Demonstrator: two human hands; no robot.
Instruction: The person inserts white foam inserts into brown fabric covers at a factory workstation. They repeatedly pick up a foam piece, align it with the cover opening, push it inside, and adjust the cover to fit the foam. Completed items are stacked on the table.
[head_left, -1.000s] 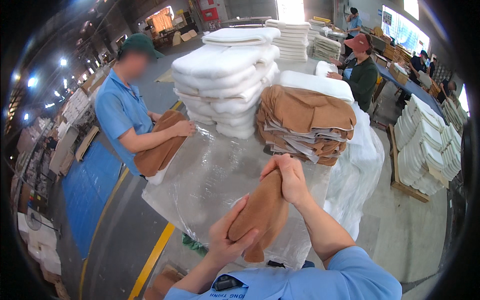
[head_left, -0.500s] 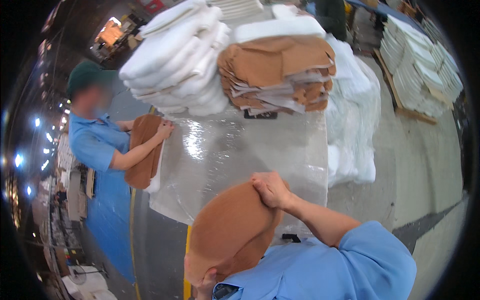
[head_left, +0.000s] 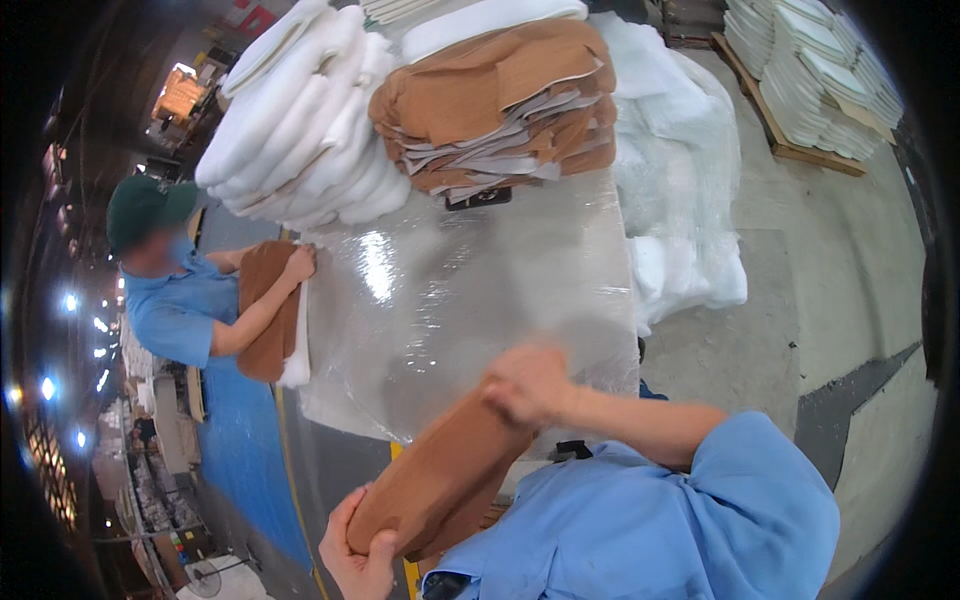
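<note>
**Both hands clamped on a brown cover at the wrapped table**

Here we are at the table edge, and the person in the light blue shirt has a long, flat brown fabric cover (head_left: 440, 480) held slantwise right in front of the chest. The left hand (head_left: 360, 555) sits at the lower end, fingers curled up around the bottom edge of the cloth, gripping it. The right hand (head_left: 528, 385) is at the upper end, blurred, but closed down over the top of the fabric, knuckles bunched. So the cover hangs between the two hands, low end near the bottom of the view, high end just at the near edge of the table wrapped in clear glossy plastic film (head_left: 480, 290).

Up on that table, a heap of folded brown-and-white fabric covers (head_left: 500, 105) is piled at the far side, and just beside it, to the left, a leaning stack of white padded cushions (head_left: 300, 140). A bundle of white padding in clear plastic (head_left: 680, 200) slumps against the table's right side.

Across the table on the left, a co-worker in a blue shirt and green cap presses a hand (head_left: 298, 265) onto another brown cover with a white pad (head_left: 272, 320), held upright against the table's edge. Far right, stacks of white pads on a wooden pallet (head_left: 810, 80) stand on the concrete floor.
</note>
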